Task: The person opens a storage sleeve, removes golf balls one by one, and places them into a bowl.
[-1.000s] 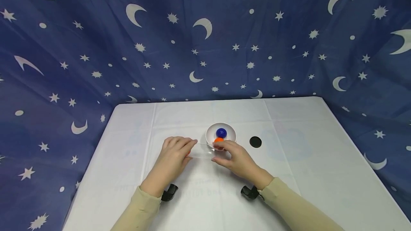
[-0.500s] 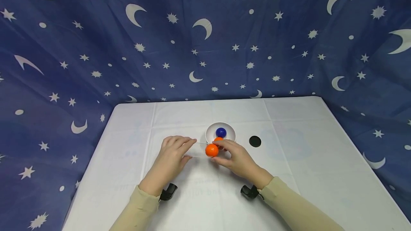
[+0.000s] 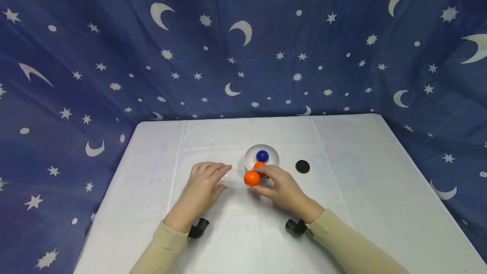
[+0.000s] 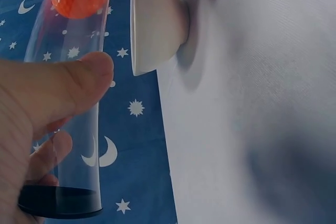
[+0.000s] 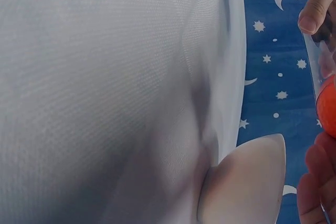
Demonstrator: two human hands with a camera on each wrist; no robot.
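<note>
Orange ball point(image 3: 251, 178) stays at clear tube point(image 3: 233, 178) mouth | smooth, round

white table point(image 3: 357, 206), bowl point(image 3: 251, 157), black disc point(image 3: 302, 166)

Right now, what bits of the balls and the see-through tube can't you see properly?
- Second orange ball in the white bowl: head view, its lower half is hidden behind the orange ball at the tube's mouth.
- Clear tube: head view, nearly invisible against the white tablecloth.
- Tube's black cap: left wrist view, partly covered by the left hand.
- Right hand: right wrist view, cut off by the frame edge.
</note>
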